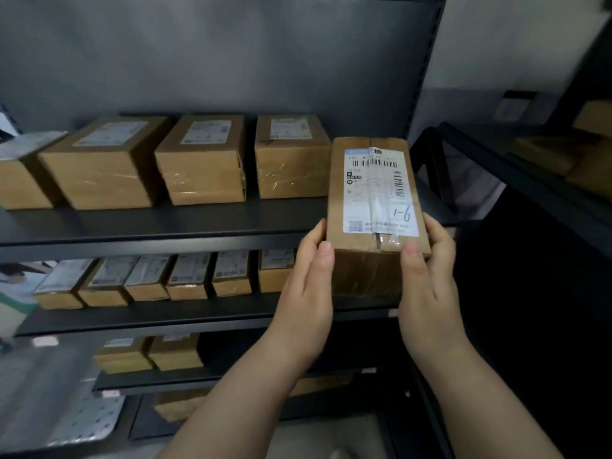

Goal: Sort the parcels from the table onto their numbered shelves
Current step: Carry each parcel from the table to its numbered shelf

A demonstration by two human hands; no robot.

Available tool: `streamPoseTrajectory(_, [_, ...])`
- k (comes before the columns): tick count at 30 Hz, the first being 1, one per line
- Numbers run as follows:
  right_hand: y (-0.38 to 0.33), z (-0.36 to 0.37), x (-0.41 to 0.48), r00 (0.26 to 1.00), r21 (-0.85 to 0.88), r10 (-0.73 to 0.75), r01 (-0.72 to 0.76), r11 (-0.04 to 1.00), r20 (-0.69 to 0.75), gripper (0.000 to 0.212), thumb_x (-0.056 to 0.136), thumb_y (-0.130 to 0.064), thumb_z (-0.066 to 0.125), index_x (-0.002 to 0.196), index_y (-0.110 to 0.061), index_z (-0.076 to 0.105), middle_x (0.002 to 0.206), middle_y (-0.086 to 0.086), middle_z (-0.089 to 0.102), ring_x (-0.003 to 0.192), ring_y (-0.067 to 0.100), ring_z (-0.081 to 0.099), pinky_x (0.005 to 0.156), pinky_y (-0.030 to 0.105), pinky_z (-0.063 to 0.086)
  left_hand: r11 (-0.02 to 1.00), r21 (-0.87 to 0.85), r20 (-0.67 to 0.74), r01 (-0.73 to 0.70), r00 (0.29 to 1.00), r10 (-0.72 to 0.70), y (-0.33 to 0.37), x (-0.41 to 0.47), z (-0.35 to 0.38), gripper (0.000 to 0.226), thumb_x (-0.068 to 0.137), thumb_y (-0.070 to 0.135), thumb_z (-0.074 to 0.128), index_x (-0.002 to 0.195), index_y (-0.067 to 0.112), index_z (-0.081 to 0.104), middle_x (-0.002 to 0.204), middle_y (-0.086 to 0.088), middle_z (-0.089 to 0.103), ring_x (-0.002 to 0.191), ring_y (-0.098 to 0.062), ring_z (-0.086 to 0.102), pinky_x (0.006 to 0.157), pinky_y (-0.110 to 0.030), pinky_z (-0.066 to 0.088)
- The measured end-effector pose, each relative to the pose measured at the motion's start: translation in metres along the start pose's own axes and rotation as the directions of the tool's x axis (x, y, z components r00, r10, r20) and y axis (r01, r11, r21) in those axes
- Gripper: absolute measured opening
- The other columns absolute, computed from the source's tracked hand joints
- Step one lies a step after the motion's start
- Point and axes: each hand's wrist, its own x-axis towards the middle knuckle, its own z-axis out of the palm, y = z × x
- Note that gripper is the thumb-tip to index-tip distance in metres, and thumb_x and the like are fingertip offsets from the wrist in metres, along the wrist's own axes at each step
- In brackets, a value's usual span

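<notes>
Four boxes [205,157] line the top shelf [149,226] from its left edge, leaving the right end free. The left hand [306,286] and right hand [427,276] each clasp a side of the parcel [374,210], label marked 1-6 facing up, over that shelf's front right corner, probably to fill the gap.

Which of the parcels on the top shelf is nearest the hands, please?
The rightmost parcel on the top shelf, directly beside the held parcel marked 1-6.

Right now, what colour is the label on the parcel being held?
White with a pale blue top strip, black barcodes and handwritten "1-6", on the label; head view shows it best.
</notes>
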Motion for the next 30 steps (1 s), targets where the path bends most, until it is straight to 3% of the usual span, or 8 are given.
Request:
streamPoseTrajectory(2, [0.008, -0.004, 0.018, 1.000, 0.026, 0.009, -0.009, 1.000, -0.014, 0.031, 0.088, -0.051, 0.040, 0.118, -0.043, 0.035, 0.113, -0.028, 0.054, 0.104, -0.010, 0.056, 0.074, 0.013, 0.050, 1.000, -0.001, 0.038, -0.004, 0.999, 0.005, -0.006, 0.018, 0.009, 0.058, 0.095, 0.047, 0.025, 0.148, 0.023, 0.031, 0.135, 0.024, 0.048, 0.123, 0.018, 0.040, 0.093, 0.001, 0.031])
streamPoseTrajectory(5, [0.021, -0.009, 0.047, 1.000, 0.048, 0.018, -0.017, 0.999, -0.016, 0.034, 0.087, -0.044, 0.038, 0.120, -0.036, 0.033, 0.113, -0.021, 0.050, 0.100, -0.017, 0.054, 0.072, 0.006, 0.046, 1.000, -0.012, 0.060, 0.018, 0.998, -0.017, -0.014, 0.043, 0.022, 0.058, 0.098, 0.049, 0.022, 0.150, 0.022, 0.027, 0.141, 0.019, 0.044, 0.124, 0.019, 0.037, 0.092, 0.002, 0.030])
streamPoseTrajectory(10, [0.044, -0.017, 0.096, 0.999, 0.071, 0.025, -0.027, 0.997, 0.019, 0.031, 0.087, -0.046, 0.037, 0.117, -0.042, 0.034, 0.117, -0.024, 0.049, 0.104, -0.016, 0.052, 0.079, 0.008, 0.046, 1.000, 0.023, 0.025, -0.003, 1.000, 0.003, -0.025, 0.087, 0.044, 0.064, 0.094, 0.049, 0.021, 0.153, 0.024, 0.017, 0.152, 0.017, 0.031, 0.132, 0.017, 0.026, 0.103, -0.001, 0.024])
streamPoseTrajectory(18, [0.070, -0.024, 0.160, 0.991, 0.089, 0.023, -0.035, 0.995, 0.133, 0.050, 0.087, -0.046, 0.039, 0.135, -0.035, 0.028, 0.120, -0.021, 0.051, 0.105, -0.017, 0.052, 0.078, 0.006, 0.045, 0.998, 0.056, -0.003, 0.032, 0.999, -0.032, -0.027, 0.139, 0.063, 0.069, 0.088, 0.064, 0.014, 0.152, 0.040, 0.002, 0.155, 0.024, 0.020, 0.134, 0.019, 0.018, 0.100, 0.004, 0.020])
streamPoseTrajectory(22, [0.081, -0.026, 0.182, 0.966, 0.039, 0.017, -0.028, 0.999, 0.257, 0.065, 0.088, -0.049, 0.039, 0.148, -0.029, 0.020, 0.130, -0.024, 0.046, 0.117, -0.016, 0.045, 0.091, 0.008, 0.041, 0.996, 0.090, -0.006, 0.027, 1.000, -0.027, -0.029, 0.154, 0.065, 0.062, 0.095, 0.056, 0.011, 0.151, 0.037, -0.005, 0.149, 0.028, 0.019, 0.123, 0.033, 0.015, 0.092, 0.009, 0.019])
streamPoseTrajectory(24, [0.083, -0.029, 0.188, 0.956, -0.001, 0.023, -0.024, 1.000, 0.292, 0.072, 0.087, -0.057, 0.039, 0.150, -0.037, 0.010, 0.137, -0.030, 0.037, 0.124, -0.018, 0.036, 0.106, 0.016, 0.035, 0.991, 0.134, -0.017, 0.006, 1.000, -0.004, -0.028, 0.159, 0.064, 0.062, 0.095, 0.060, 0.009, 0.151, 0.039, -0.009, 0.156, 0.023, 0.008, 0.129, 0.028, 0.010, 0.098, 0.007, 0.016])
streamPoseTrajectory(27, [0.081, -0.034, 0.185, 0.956, -0.198, -0.155, 0.207, 0.958, 0.250, 0.075, 0.091, -0.061, 0.034, 0.148, -0.041, -0.009, 0.155, -0.022, 0.017, 0.143, -0.002, 0.015, 0.119, 0.037, 0.018, 0.935, 0.322, -0.068, -0.146, 0.982, 0.177, -0.024, 0.162, 0.063, 0.065, 0.095, 0.058, 0.012, 0.151, 0.035, -0.013, 0.160, 0.019, -0.009, 0.142, 0.009, -0.005, 0.119, -0.020, 0.005])
streamPoseTrajectory(30, [0.081, -0.040, 0.180, 0.843, -0.488, -0.446, 0.538, 0.688, 0.300, 0.066, 0.099, -0.052, 0.020, 0.151, -0.024, -0.011, 0.159, -0.008, -0.011, 0.148, 0.015, -0.003, 0.120, 0.040, 0.002, 0.727, 0.616, -0.027, -0.305, 0.913, 0.406, -0.018, 0.163, 0.063, 0.061, 0.099, 0.050, 0.011, 0.150, 0.029, -0.014, 0.157, 0.018, -0.018, 0.146, -0.004, -0.011, 0.121, -0.030, 0.001])
